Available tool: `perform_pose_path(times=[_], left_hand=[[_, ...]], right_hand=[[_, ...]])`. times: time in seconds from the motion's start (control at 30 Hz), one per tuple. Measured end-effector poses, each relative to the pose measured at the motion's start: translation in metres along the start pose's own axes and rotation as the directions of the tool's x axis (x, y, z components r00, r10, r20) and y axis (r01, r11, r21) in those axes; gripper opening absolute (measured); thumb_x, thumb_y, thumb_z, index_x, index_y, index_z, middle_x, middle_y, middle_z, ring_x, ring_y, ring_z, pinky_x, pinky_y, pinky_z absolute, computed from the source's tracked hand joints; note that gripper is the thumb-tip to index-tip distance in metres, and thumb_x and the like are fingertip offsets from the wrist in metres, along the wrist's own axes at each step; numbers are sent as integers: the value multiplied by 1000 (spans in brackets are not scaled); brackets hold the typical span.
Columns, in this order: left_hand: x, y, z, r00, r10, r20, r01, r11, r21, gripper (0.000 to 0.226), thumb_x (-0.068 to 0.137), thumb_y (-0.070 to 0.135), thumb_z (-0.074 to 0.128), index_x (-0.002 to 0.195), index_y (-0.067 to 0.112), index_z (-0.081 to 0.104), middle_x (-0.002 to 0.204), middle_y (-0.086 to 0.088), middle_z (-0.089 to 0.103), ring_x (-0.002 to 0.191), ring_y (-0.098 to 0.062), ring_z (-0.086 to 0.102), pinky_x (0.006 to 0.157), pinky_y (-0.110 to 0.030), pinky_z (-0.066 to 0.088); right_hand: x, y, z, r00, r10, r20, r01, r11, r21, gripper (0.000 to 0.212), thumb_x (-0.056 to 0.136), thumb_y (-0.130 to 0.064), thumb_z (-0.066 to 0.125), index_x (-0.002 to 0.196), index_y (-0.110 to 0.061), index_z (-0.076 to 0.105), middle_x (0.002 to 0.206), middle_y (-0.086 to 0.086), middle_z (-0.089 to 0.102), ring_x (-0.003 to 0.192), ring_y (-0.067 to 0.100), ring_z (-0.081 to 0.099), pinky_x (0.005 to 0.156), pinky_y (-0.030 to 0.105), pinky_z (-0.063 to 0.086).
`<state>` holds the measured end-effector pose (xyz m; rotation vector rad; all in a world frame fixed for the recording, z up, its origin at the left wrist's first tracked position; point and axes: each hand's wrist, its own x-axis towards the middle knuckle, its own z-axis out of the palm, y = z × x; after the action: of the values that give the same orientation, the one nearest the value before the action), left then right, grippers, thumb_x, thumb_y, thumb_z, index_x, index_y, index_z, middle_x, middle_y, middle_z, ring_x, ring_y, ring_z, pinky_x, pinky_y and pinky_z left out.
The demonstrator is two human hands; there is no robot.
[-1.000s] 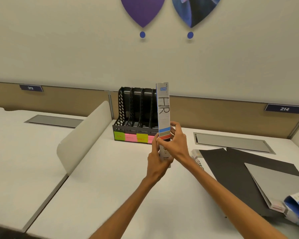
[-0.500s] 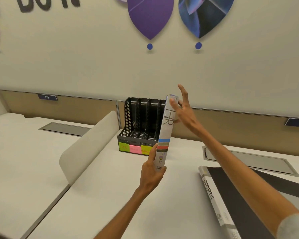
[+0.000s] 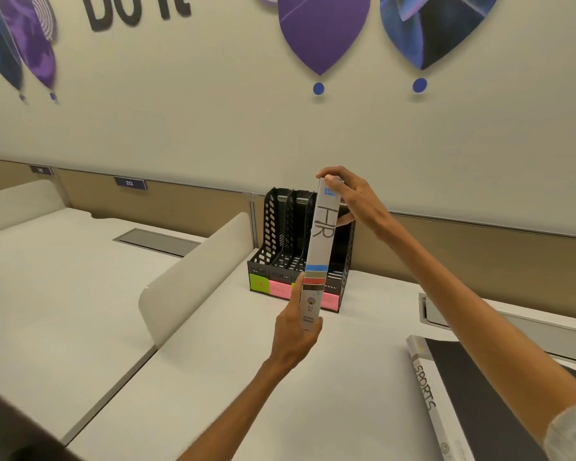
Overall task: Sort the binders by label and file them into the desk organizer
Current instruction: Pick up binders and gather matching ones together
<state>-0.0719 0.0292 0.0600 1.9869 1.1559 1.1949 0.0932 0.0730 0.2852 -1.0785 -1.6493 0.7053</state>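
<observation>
The white desk runs far to the wall, with a curved white divider standing on its left part. At the near right a black binder lies flat, its white spine reading SPORTS. A black slotted organizer stands at the far edge of the desk, with green and pink notes stuck along its front. The HR binder is held almost upright, above the desk and nearer than the organizer's right slots, spine facing the camera. The hands are apart, one at each end of it. The left hand grips its bottom end from the left. The right hand grips its top end, fingers curled over the top and thumb against its right side.
</observation>
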Motion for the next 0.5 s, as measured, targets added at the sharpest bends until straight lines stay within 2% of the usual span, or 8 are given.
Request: perform_pose_path(times=[0.07,0.13,0.2,0.37,0.43,0.5], left_hand=[[7,-6,-6,1000,2,-13,-2,1000,-1,101,82,19,71,150,50,3,130,50,30,115,21,41,91,-22,48],[13,-12,-12,1000,-4,-31,4,1000,-3,101,82,19,71,149,52,3,131,53,27,116,19,41,91,-23,49],[21,-20,-18,999,-12,-43,11,1000,-16,101,82,17,72,149,53,4,132,53,26,117,14,43,91,-22,49],[46,-50,-37,999,-6,-44,3,999,-49,98,83,18,72,150,50,7,139,46,26,125,13,41,89,-20,50],[60,-62,-46,999,8,-35,-10,998,-55,98,83,18,72,150,49,8,142,42,26,126,8,43,88,-17,50],[75,-72,-56,1000,8,-22,-9,998,-61,98,83,17,72,150,50,7,141,42,27,124,10,43,86,-9,46]], right_hand=[[9,-3,7,1000,-7,18,7,1000,-2,17,101,-36,43,111,-33,57,105,-5,54,96,16,59,54,33,58],[19,-5,16,999,-12,29,13,1000,-5,19,102,-36,43,113,-30,56,105,-5,53,97,17,59,54,34,58],[29,-4,26,999,-24,28,25,1000,-9,21,102,-35,43,116,-26,56,110,-3,53,98,18,58,54,35,59],[56,1,50,999,-40,8,40,999,-15,21,102,-31,43,116,-21,56,124,5,51,98,19,59,57,39,61],[68,1,59,999,-45,-10,44,999,-23,20,103,-30,42,116,-21,55,125,6,50,99,21,59,58,39,61],[82,2,67,999,-45,-21,44,999,-29,21,103,-28,41,116,-20,55,126,7,49,102,27,57,59,39,61]])
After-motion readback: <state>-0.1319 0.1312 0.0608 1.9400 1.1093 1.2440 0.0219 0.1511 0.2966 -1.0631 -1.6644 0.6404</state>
